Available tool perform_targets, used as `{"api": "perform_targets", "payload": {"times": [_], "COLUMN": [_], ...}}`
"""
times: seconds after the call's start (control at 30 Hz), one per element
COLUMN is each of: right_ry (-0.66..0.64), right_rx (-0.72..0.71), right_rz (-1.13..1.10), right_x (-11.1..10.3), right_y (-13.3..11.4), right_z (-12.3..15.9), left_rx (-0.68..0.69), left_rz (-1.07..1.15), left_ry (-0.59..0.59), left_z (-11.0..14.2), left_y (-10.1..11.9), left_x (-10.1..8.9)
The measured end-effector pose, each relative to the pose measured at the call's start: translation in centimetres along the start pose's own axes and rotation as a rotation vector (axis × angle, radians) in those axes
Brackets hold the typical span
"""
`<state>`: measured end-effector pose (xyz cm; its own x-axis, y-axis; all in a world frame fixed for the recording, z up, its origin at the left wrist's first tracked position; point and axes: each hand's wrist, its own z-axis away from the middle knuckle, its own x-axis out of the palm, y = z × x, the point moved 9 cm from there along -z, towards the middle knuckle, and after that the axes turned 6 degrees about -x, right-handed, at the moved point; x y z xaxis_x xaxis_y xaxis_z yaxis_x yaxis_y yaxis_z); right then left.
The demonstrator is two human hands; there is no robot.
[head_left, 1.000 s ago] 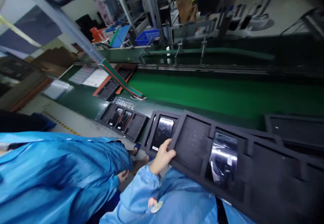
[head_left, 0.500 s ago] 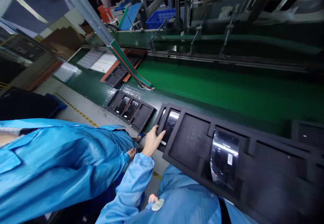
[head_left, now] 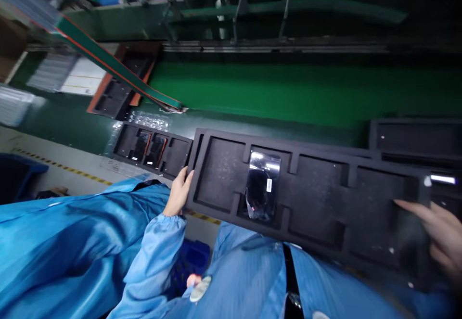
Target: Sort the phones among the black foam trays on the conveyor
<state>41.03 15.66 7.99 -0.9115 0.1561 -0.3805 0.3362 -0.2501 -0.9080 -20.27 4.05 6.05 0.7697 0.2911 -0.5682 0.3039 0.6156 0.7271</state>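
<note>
A green conveyor belt (head_left: 274, 85) runs behind one long black tray (head_left: 317, 198), the landmark here, with a wide open stretch of belt beyond its far edge. Four pockets can be made out in the long tray; the second from the left holds one dark glossy panel (head_left: 263, 186) with a white label. Left of the long tray, with little room between, is one smaller-looking tray (head_left: 175, 155) carrying two orange-edged panels (head_left: 141, 146). Farther back left, one dark tray (head_left: 112, 95) lies on an orange board (head_left: 94, 103). Behind the long tray's right part is another black tray (head_left: 420, 138).

The left hand (head_left: 177, 194) is at the long tray's left edge, fingers bent, thumb beside them; how firmly they close, I cannot tell. The right hand (head_left: 438, 230), blurred, has its fingers released and parted over the long tray's right end; contact is unclear. One blue-coated person (head_left: 83, 247) stands left of the long tray, leaving a narrow floor gap.
</note>
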Motion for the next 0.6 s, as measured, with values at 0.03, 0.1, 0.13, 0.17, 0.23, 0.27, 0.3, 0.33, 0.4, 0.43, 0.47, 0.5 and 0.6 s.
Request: {"api": "perform_targets", "payload": {"times": [0.03,0.1,0.13,0.17,0.23,0.27,0.3,0.33,0.4,0.43,0.47,0.5,0.6], "right_ry": [0.022,0.089,0.109,0.112,0.117,0.123,0.135,0.151,0.173,0.18,0.188,0.193,0.206], "right_rx": [0.19,0.414,0.422,0.403,0.368,0.369,0.38,0.398,0.441,0.46,0.477,0.486,0.515], "right_rz": [-0.027,-0.081,-0.1,-0.117,-0.139,-0.137,-0.127,-0.115,-0.104,-0.108,-0.113,-0.118,-0.122], "right_x": [-0.6,-1.4,-1.6,-1.6,-1.4,-1.3,-1.2,-1.2,-0.9,-0.7,-0.5,-0.3,0.2], "right_y": [2.1,4.5,4.6,4.3,3.6,3.4,3.2,3.1,3.0,3.0,2.9,2.7,2.2], "right_z": [0.1,0.9,1.2,1.3,1.5,1.6,1.7,1.8,2.0,2.0,2.1,2.2,2.7], "left_rx": [-0.023,-0.056,-0.067,-0.075,-0.084,-0.088,-0.092,-0.098,-0.115,-0.129,-0.145,-0.156,-0.037], "left_rz": [0.018,0.041,0.046,0.049,0.051,0.051,0.049,0.047,0.035,0.027,0.025,0.028,-0.019], "left_ry": [-0.003,0.01,0.02,0.025,0.019,0.016,0.013,0.009,0.006,0.009,0.014,0.026,0.141], "left_z": [0.2,0.5,0.6,0.7,0.7,0.8,0.8,0.8,0.8,0.9,1.1,1.3,3.0], "left_y": [-0.3,-0.7,-0.8,-0.9,-0.9,-0.9,-0.9,-0.9,-1.0,-1.0,-1.0,-0.8,1.6], "left_x": [0.0,-0.1,-0.2,-0.4,-0.5,-0.6,-0.8,-0.9,-1.0,-1.1,-1.2,-1.2,-1.8]}}
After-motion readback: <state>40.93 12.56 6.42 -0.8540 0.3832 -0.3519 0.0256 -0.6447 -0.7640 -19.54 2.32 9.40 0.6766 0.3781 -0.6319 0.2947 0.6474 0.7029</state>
